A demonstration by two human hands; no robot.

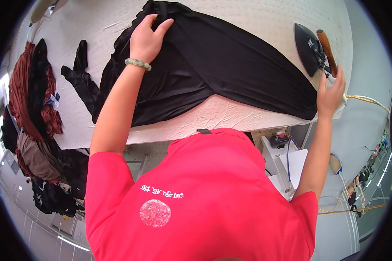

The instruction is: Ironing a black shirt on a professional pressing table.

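Observation:
A black silky garment point(178, 65) lies spread on the pale padded table, with a gathered edge along its left side. My left hand point(148, 39) rests on its upper left part, thumb and fingers apart, a green bead bracelet at the wrist. At the table's right side is a pressing iron point(307, 50) with a dark pointed body and a brown wooden handle point(327, 52). My right hand point(331, 93) is at the handle's near end, its thumb and fingers apart. Whether the fingertips touch the iron cannot be told.
A narrow black fabric piece point(82, 78) lies left of the garment. Rust-red and black clothes point(28, 91) hang over the table's left edge, with more clothes below. A yellowish hose point(366, 99) runs right from near the iron. White equipment point(292, 165) stands below the table's front edge.

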